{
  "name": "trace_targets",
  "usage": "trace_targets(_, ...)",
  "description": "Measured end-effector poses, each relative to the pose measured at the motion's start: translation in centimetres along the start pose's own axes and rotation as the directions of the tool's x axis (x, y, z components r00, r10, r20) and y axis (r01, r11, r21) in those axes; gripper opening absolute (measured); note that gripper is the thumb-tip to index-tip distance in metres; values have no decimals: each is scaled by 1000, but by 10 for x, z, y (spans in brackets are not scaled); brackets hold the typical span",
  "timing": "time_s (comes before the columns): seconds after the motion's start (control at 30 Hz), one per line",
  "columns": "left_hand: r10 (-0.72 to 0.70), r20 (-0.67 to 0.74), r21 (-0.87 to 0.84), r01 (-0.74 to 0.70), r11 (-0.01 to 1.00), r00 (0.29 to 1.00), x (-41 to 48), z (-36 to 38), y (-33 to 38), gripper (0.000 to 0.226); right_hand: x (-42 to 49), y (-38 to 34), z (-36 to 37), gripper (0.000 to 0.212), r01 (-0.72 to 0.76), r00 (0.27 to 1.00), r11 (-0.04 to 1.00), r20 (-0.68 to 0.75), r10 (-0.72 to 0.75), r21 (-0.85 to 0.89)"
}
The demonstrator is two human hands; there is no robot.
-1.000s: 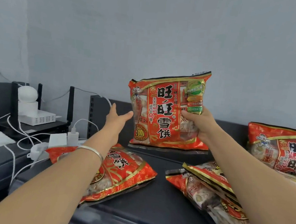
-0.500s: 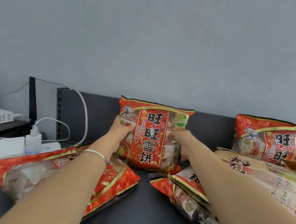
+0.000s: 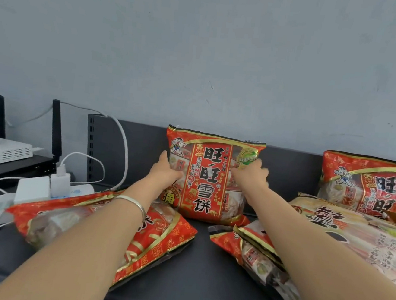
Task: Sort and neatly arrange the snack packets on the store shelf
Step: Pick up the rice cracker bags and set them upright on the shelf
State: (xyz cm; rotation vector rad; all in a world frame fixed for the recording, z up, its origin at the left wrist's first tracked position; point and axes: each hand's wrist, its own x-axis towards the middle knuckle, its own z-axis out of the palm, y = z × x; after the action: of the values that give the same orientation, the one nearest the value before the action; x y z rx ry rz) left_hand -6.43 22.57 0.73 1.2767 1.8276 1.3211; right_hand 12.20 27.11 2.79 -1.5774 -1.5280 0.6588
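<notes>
You are standing one red packet [image 3: 210, 177] upright at the far middle of the shelf [image 3: 196, 258], your left hand [image 3: 166, 171] pressing it with straight fingers. The fingers of your right hand [image 3: 250, 175] are too blurred to tell. A second packet [image 3: 368, 183] is standing far right, while the flat packets [image 3: 88, 224] are lying nearer, waiting for you.

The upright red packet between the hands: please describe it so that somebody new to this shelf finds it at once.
Below the grey wall runs the shelf's dark back panel. At its middle a red snack packet stands upright, the left hand and right hand touching its sides. The nearer red packets lie flat, and no hand touches the upright packet at far right.
</notes>
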Motion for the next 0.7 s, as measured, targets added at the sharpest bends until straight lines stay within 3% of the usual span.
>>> trace_targets(0.07, 26, -17, 66, -25, 997, 1000, -8, -11, 1, 85, -18, -8, -2, 61, 124, 974, 970, -159, -159, -210)
trace_targets(0.13, 68, -22, 138, -64, 988, 997, -17, -25, 3, 79, -36, -17, 0, 47, 295, 906, 894, -200, -374, -337)
trace_targets(0.23, 89, 3, 293, -86, 952, 996, -32, -47, -3, 67, -54, -25, 14, 42, 529, 838, 785, 53, -543, -323)
trace_targets(0.33, 72, 47, 461, -86, 883, 996, -46, -66, -18, 61, -71, -28, 40, 48, 585, 795, 755, 396, -459, -298)
trace_targets(0.4, 46, 67, 563, -76, 823, 997, -56, -77, -27, 60, -81, -29, 57, 50, 580, 764, 754, 526, -373, -309)
trace_targets(0.57, -46, 72, 661, -13, 750, 996, -76, -102, -47, 53, -96, -27, 77, 60, 498, 743, 802, 640, -198, -330)
trace_targets(0.7, -105, 9, 688, 69, 722, 994, -86, -111, -65, 50, -97, -19, 87, 71, 283, 722, 931, 690, -49, -231)
